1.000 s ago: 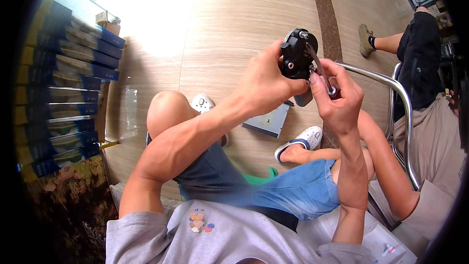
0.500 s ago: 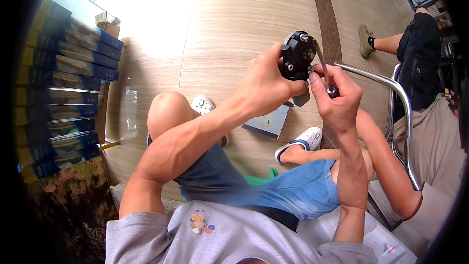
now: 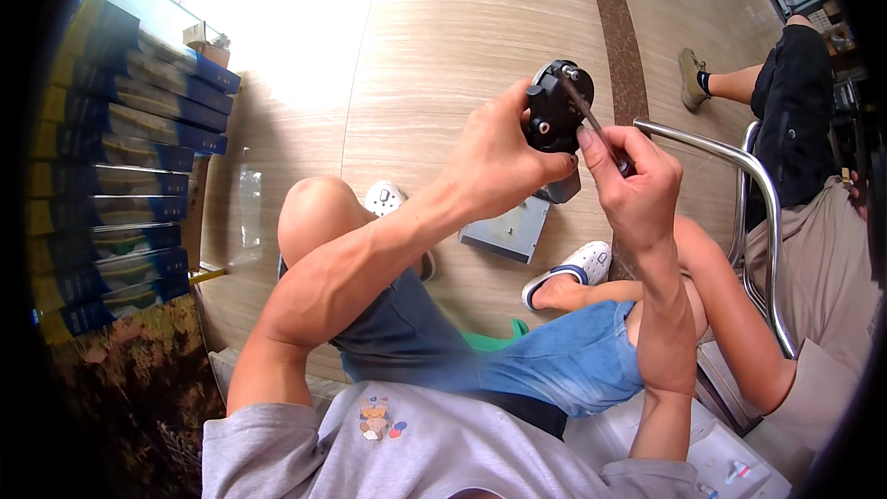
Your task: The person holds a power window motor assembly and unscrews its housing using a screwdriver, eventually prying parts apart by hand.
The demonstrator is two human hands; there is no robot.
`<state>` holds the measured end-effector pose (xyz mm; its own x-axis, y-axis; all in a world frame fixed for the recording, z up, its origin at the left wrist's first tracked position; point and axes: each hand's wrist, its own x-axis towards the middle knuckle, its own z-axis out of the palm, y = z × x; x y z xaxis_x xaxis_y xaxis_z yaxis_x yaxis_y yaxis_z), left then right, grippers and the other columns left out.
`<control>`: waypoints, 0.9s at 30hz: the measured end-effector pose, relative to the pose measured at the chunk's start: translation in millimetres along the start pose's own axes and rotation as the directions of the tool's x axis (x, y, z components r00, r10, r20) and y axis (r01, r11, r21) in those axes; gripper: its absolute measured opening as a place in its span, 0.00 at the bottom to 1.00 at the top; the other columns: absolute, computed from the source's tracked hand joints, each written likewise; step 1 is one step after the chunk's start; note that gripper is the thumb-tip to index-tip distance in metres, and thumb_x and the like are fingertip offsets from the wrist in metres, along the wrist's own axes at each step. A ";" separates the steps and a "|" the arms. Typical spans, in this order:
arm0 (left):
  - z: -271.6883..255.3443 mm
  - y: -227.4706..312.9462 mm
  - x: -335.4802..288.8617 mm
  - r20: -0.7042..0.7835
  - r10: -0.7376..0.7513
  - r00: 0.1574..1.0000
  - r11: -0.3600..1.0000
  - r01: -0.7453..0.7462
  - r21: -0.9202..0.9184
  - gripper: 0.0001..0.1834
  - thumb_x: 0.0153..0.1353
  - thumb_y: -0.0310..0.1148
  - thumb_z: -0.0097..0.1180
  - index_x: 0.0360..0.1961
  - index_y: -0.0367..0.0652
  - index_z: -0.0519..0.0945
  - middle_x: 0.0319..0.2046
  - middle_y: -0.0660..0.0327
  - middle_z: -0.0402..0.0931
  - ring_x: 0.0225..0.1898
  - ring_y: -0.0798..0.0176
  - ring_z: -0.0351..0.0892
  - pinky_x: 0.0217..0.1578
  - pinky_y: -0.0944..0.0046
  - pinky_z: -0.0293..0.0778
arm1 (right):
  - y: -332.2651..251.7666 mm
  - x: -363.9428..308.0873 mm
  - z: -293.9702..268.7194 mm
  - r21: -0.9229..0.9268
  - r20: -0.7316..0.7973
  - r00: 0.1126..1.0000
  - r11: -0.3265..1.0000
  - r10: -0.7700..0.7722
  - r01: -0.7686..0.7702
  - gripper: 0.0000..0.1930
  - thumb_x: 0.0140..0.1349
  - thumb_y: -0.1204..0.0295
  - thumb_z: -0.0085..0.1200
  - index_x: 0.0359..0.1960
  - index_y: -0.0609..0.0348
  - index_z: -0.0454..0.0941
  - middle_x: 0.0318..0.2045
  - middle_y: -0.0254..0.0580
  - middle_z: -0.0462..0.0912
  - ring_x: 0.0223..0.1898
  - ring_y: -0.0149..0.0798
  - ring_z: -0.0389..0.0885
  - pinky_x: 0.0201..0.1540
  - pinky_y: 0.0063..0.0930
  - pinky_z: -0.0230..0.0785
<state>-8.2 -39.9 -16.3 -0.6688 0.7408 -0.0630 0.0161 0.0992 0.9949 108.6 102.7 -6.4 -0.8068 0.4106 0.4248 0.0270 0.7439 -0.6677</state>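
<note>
My left hand [image 3: 499, 152] is closed around a black rounded device [image 3: 552, 109] with metal screw-like posts on its face, and holds it up in front of me. Its exact kind I cannot make out. In my right hand [image 3: 639, 185] is a screwdriver [image 3: 592, 120], gripped near its dark handle. The shaft slants up and left across the device's face, its tip near the upper posts; contact there is too small to tell.
A grey metal box [image 3: 511, 229] lies on the floor beyond my knees. Blue and yellow boxes [image 3: 157, 176] are stacked at left. A chrome chair frame [image 3: 762, 185] stands at right, beside another person's arm [image 3: 739, 314]. A second person's leg [image 3: 785, 102] extends farther off.
The screwdriver's shaft has swung left, from beside the device's right edge to across its face. My right fingertips have moved slightly. My left hand and the device have shifted slightly left.
</note>
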 end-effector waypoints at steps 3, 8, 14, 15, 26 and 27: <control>0.5 2.2 0.2 0.025 0.002 1.000 1.000 -0.002 -0.003 0.27 0.45 0.28 0.69 0.48 0.34 0.74 0.30 0.52 0.83 0.29 0.63 0.83 0.29 0.62 0.80 | 5.8 0.9 -3.7 -0.118 0.108 0.989 0.989 0.101 -0.088 0.09 0.59 0.70 0.66 0.37 0.61 0.83 0.24 0.38 0.84 0.19 0.27 0.77 0.24 0.24 0.69; 1.7 -5.3 3.5 0.011 0.048 0.999 0.999 -0.048 -0.015 0.28 0.43 0.29 0.69 0.48 0.34 0.74 0.28 0.54 0.82 0.28 0.63 0.83 0.29 0.62 0.79 | -5.7 2.4 -2.9 0.023 0.031 0.998 0.998 0.057 -0.058 0.09 0.58 0.68 0.68 0.30 0.60 0.83 0.20 0.40 0.82 0.18 0.33 0.79 0.23 0.25 0.69; -2.0 -0.9 4.3 -0.049 -0.025 0.998 0.999 0.024 -0.031 0.29 0.40 0.29 0.70 0.47 0.33 0.77 0.29 0.55 0.82 0.29 0.64 0.82 0.30 0.63 0.78 | 19.1 8.3 7.0 -0.016 0.006 0.993 0.993 0.115 -0.115 0.16 0.63 0.60 0.64 0.28 0.63 0.82 0.15 0.41 0.76 0.17 0.32 0.75 0.21 0.29 0.65; -2.2 -0.4 4.1 -0.081 -0.018 0.997 1.000 0.017 -0.017 0.29 0.40 0.30 0.71 0.47 0.32 0.77 0.29 0.55 0.82 0.29 0.63 0.82 0.31 0.63 0.78 | 29.2 8.7 9.7 0.068 -0.013 0.991 0.989 0.134 -0.133 0.17 0.63 0.59 0.64 0.29 0.63 0.83 0.14 0.40 0.76 0.17 0.29 0.74 0.21 0.28 0.65; -29.3 6.8 18.8 -0.153 -0.205 0.967 0.833 0.091 -0.546 0.24 0.55 0.24 0.65 0.51 0.31 0.68 0.43 0.52 0.76 0.46 0.55 0.82 0.49 0.61 0.82 | 173.5 -117.0 140.3 -0.031 0.331 0.654 0.701 0.680 -0.713 0.18 0.71 0.58 0.47 0.39 0.61 0.82 0.14 0.35 0.76 0.13 0.29 0.71 0.17 0.28 0.64; -24.6 11.2 21.0 -0.090 -0.195 0.977 0.828 0.114 -0.550 0.24 0.55 0.24 0.65 0.50 0.31 0.68 0.44 0.52 0.75 0.46 0.56 0.81 0.49 0.62 0.81 | 201.2 -145.4 150.2 -0.130 0.282 0.681 0.731 0.675 -0.670 0.17 0.70 0.58 0.48 0.39 0.60 0.82 0.15 0.36 0.77 0.15 0.31 0.74 0.19 0.31 0.66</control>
<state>-40.3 -39.6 -4.6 -0.7235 0.6442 -0.2481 -0.4715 -0.1987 0.8592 142.7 113.5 -294.3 -0.6981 0.6332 -0.3342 0.6372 0.3367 -0.6932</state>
